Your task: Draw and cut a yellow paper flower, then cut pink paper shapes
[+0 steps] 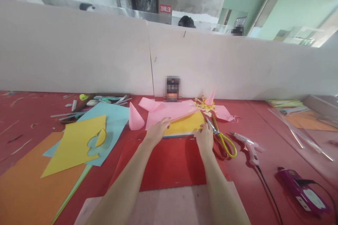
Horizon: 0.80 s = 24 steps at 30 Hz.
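My left hand (157, 132) is closed, its fingertips at the lower edge of a pink paper sheet (171, 109), where that overlaps a yellow sheet (187, 123). At the yellow sheet's right side, my right hand (204, 136) pinches its edge between thumb and fingers. A thin blue edge shows beneath the yellow. Both hands are over a red sheet (171, 165). Just right of my right hand lie scissors (225, 144) with yellow handles. A pink paper cone (135, 117) stands left of the sheets; a smaller pink cone (210, 98) sits on yellow paper scraps (204, 106).
A pink glue gun (248, 146) with a cord and a purple power strip (301, 190) lie at right. Yellow (74, 144), light blue (116, 119) and orange sheets (21, 175) overlap at left, below a tray of pens (87, 107). A white partition (105, 52) borders the red table.
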Available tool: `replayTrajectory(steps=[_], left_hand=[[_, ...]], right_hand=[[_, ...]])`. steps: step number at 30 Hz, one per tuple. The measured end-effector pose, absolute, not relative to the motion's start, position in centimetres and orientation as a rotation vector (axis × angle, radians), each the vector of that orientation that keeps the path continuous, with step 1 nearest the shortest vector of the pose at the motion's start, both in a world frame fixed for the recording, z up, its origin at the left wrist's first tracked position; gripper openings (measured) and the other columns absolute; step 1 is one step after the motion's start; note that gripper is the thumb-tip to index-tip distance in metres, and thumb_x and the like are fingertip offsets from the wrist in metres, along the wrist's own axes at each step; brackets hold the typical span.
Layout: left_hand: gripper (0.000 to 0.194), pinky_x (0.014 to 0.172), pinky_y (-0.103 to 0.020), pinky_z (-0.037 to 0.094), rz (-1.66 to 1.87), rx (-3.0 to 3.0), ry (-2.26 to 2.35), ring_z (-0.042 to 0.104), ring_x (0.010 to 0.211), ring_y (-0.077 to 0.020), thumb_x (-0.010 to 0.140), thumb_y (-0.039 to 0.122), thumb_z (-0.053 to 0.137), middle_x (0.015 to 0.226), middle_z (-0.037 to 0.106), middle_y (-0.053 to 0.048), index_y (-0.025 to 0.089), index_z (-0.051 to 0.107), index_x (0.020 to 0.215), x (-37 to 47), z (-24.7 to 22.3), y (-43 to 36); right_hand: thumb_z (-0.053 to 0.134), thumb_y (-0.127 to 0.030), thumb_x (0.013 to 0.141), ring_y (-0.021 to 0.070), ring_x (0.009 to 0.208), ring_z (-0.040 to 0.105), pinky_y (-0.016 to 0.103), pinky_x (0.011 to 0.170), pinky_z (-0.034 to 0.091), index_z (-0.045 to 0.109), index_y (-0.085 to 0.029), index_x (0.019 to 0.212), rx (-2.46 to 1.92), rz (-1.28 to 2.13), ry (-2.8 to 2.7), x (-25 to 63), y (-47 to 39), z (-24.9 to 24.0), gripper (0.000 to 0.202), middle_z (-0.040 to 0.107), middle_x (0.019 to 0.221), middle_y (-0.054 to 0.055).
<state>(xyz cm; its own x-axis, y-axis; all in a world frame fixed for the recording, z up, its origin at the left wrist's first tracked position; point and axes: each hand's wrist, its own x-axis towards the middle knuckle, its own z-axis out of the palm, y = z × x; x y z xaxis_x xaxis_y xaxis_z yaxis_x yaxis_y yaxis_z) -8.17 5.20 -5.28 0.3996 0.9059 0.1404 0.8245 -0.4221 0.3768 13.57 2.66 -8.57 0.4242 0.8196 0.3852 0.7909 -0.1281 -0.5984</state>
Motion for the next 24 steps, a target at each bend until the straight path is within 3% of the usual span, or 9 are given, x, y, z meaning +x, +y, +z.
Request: replayTrajectory(steps=[4, 7, 10, 13, 19, 24], left_hand=[[0.033, 0.089, -0.032, 0.042, 0.472, 2.455, 1.46, 0.053, 0.107, -0.0192, 0.085, 0.013, 0.034, 0.122, 0.056, -0.004, 0.02, 0.058, 0.106, -8.0, -5.3, 5.4], [0.031, 0.093, -0.035, 0.04, 0.438, 2.482, 1.427, 0.053, 0.108, -0.0222, 0.082, 0.026, 0.049, 0.118, 0.059, -0.007, 0.018, 0.058, 0.11, -8.0, -5.5, 5.6], [0.044, 0.093, -0.037, 0.04, 0.412, 2.504, 1.407, 0.051, 0.11, -0.0255, 0.076, 0.034, 0.058, 0.121, 0.056, -0.01, 0.016, 0.054, 0.116, -7.9, -5.5, 5.6], [0.045, 0.094, -0.037, 0.039, 0.399, 2.526, 1.373, 0.051, 0.111, -0.0246, 0.076, 0.031, 0.058, 0.124, 0.055, -0.009, 0.016, 0.053, 0.118, -7.8, -5.4, 5.5], [0.037, 0.093, -0.033, 0.04, 0.384, 2.533, 1.347, 0.053, 0.109, -0.0207, 0.078, 0.012, 0.047, 0.123, 0.056, -0.007, 0.017, 0.056, 0.113, -7.7, -5.6, 5.5], [0.035, 0.09, -0.034, 0.043, 0.387, 2.504, 1.368, 0.054, 0.109, -0.0228, 0.081, 0.022, 0.05, 0.122, 0.056, -0.008, 0.016, 0.055, 0.115, -8.1, -5.7, 5.6]], right_hand=[[0.039, -0.009, 0.068, 0.0281, 0.088, 0.054, 0.035, 0.072, 0.039, 0.058, -0.013, 0.087, -1.894, 0.14, -1.326, 14.2, 2.7, -8.1, 0.026, 0.061, 0.092, 0.015], [0.038, -0.009, 0.066, 0.0236, 0.082, 0.057, 0.03, 0.066, 0.041, 0.058, -0.015, 0.089, -1.873, 0.225, -1.282, 14.5, 2.8, -8.0, 0.031, 0.063, 0.093, 0.011], [0.037, -0.007, 0.064, 0.0204, 0.078, 0.059, 0.027, 0.064, 0.041, 0.057, -0.016, 0.089, -1.864, 0.287, -1.244, 14.6, 2.8, -8.0, 0.033, 0.065, 0.09, 0.008], [0.036, -0.008, 0.065, 0.0202, 0.079, 0.06, 0.027, 0.065, 0.04, 0.058, -0.017, 0.087, -1.864, 0.325, -1.244, 14.5, 2.7, -8.0, 0.032, 0.066, 0.087, 0.006], [0.037, -0.008, 0.067, 0.0205, 0.079, 0.061, 0.027, 0.065, 0.04, 0.058, -0.018, 0.086, -1.885, 0.367, -1.245, 14.4, 2.5, -7.5, 0.03, 0.067, 0.085, 0.005], [0.038, -0.008, 0.068, 0.0219, 0.082, 0.06, 0.028, 0.065, 0.038, 0.058, -0.019, 0.083, -1.895, 0.375, -1.277, 14.5, 2.5, -7.0, 0.027, 0.067, 0.088, 0.006]])
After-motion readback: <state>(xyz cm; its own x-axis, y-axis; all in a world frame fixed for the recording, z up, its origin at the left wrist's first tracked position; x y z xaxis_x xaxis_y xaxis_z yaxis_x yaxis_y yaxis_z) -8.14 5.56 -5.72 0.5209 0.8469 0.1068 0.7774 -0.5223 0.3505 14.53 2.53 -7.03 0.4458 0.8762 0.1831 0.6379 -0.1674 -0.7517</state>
